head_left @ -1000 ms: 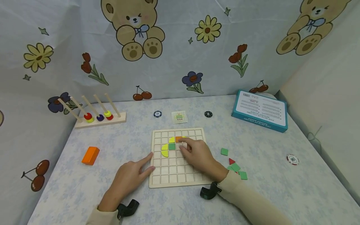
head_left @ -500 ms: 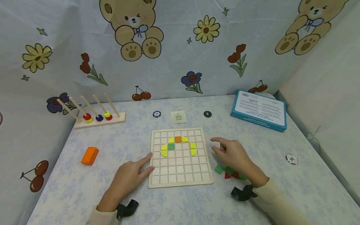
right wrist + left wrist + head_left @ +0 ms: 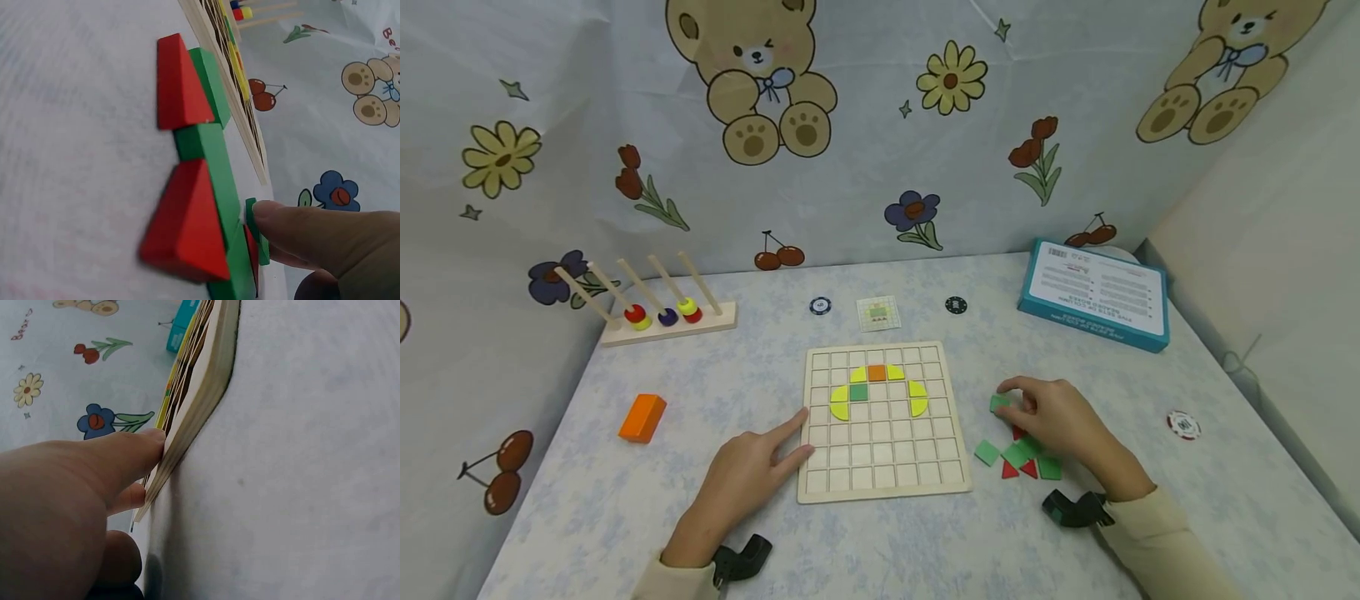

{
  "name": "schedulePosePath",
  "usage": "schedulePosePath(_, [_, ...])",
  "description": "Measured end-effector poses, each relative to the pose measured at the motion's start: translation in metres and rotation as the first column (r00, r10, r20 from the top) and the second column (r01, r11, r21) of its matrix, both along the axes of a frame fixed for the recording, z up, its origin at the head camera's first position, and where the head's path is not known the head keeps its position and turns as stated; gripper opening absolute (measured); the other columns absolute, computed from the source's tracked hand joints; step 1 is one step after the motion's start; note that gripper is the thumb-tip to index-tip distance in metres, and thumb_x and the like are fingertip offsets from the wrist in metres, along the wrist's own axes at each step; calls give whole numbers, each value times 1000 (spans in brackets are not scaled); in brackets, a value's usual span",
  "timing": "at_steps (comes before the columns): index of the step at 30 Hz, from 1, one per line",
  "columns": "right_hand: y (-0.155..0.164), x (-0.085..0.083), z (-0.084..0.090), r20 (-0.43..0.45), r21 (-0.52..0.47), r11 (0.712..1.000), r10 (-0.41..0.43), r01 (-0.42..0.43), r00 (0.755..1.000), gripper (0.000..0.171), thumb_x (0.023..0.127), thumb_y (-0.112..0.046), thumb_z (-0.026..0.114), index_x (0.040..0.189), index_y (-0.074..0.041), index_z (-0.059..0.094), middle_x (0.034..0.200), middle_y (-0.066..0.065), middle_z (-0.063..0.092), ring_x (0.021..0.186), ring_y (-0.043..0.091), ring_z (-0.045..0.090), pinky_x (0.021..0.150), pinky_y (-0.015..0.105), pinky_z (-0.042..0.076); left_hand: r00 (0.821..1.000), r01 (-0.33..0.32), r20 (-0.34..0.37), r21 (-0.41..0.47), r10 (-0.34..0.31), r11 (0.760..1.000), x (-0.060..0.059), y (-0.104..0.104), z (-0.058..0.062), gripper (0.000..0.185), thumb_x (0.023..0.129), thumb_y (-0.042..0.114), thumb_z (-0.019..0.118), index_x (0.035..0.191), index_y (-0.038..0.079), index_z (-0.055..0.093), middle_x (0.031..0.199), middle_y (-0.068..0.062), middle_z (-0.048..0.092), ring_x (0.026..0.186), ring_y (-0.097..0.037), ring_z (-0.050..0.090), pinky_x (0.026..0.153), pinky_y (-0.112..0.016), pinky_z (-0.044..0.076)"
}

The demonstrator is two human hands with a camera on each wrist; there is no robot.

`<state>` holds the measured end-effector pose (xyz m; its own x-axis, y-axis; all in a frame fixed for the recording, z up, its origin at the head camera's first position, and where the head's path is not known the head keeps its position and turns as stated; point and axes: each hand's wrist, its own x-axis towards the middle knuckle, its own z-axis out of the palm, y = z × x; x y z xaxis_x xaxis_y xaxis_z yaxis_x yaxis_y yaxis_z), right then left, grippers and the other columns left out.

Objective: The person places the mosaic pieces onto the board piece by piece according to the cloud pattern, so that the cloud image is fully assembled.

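Observation:
A wooden grid board (image 3: 880, 493) lies at the centre of the head view. Yellow quarter-round pieces (image 3: 917, 398), an orange square (image 3: 877, 373) and a green square tile (image 3: 858, 392) sit in its upper cells. My left hand (image 3: 741, 471) touches the board's left edge with extended index finger and thumb; the left wrist view shows the thumb (image 3: 134, 450) at that edge. Right of the board, my right hand (image 3: 1063, 421) pinches another green square tile (image 3: 999, 403) between thumb and index finger. Several loose green squares (image 3: 987, 452) and red triangles (image 3: 187, 225) lie just below it.
A small pattern card (image 3: 878, 313) lies behind the board, between a blue chip (image 3: 820, 306) and a black chip (image 3: 956, 305). A peg stand (image 3: 670, 327) and orange block (image 3: 642, 418) are left; a teal box (image 3: 1093, 293) and white-red chip (image 3: 1183, 425) are right.
My right hand has moved off the board, rightward to the loose pieces, and now pinches a green square tile. The orange square stays behind in its cell. My left hand has not moved.

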<state>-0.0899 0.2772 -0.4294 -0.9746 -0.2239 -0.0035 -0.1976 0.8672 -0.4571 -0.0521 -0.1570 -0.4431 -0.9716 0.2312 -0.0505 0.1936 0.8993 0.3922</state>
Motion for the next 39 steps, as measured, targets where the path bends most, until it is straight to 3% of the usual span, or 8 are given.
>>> schedulePosePath(12, [-4,1,0,15,72,997,8,-9,1000,33,91,-34,79,115,-12,76,55,-7,46,51,11,44,50,29,33,1000,-4,6,5,4,1000,1,-1,0,63,95,52,69,150,26,54,47,9,33,45,-8,22,49,-27,23])
schedulePosePath(20, [-8,2,-5,-124,178,981,97,-74,987,32,90,-31,80,113,-10,76,53,-10,38,47,7,36,48,26,27,1000,-9,19,11,9,1000,1,-3,1,62,95,52,69,150,27,54,47,8,33,45,-9,23,49,-28,23])
schedulePosePath(25, [-5,4,-6,-181,171,982,113,-82,977,28,88,-30,81,108,-11,77,53,-10,36,47,6,33,47,26,25,1000,-8,29,4,8,1000,0,-1,1,63,95,53,68,151,27,53,47,8,34,44,-9,24,49,-28,24])
schedulePosePath(33, [-7,4,-3,-180,159,983,122,-93,976,27,88,-31,81,107,-12,77,53,-11,35,48,6,31,48,26,25,1000,4,14,5,-4,1000,0,0,1,63,95,52,68,150,26,54,48,9,32,45,-9,24,50,-28,23])
schedulePosePath(39, [-17,-3,3,-198,144,977,182,-155,963,28,90,-32,79,110,-13,77,53,-12,34,48,5,30,49,26,25,1000,1,4,9,-1,1000,1,0,1,62,95,52,69,150,26,55,48,9,33,45,-8,23,50,-28,23])
